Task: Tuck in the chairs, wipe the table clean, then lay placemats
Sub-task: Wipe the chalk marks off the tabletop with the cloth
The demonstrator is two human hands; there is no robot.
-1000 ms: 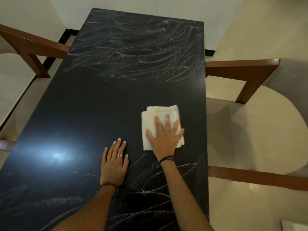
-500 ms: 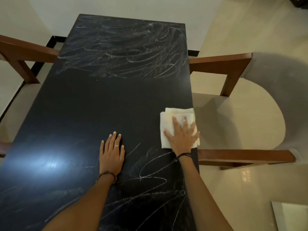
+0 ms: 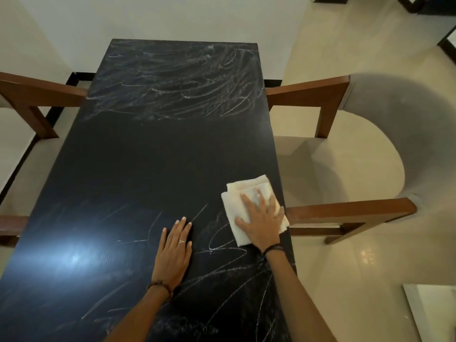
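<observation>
— So, from the head view: we have the right hand (image 3: 260, 219) flat on the folded cloth (image 3: 246, 208), fingers spread and straight, pressing it onto the black table (image 3: 153, 164) close to its right edge. The left hand (image 3: 174, 250) lies open, palm down on the bare top just beside it, holding nothing.

— And the chalky scribbles (image 3: 172, 87)?

— We see a thick band across the far end, and looser loops (image 3: 222, 243) near us, around and below both hands. The middle strip looks dark and clean. We judge the wiping roughly half done.

— How do we do it well?

— We keep the palm weight even over the cloth, overlap each pass, and work the near marks toward one edge rather than smearing them back into the clean strip. The far end probably calls for a lean or a step round.

— Chairs?

— The right chair (image 3: 370, 149) and the left chair (image 3: 29, 95) sit with armrests meeting the table sides.

— Any containers?

— We see none in this view, and no placemats either.
</observation>
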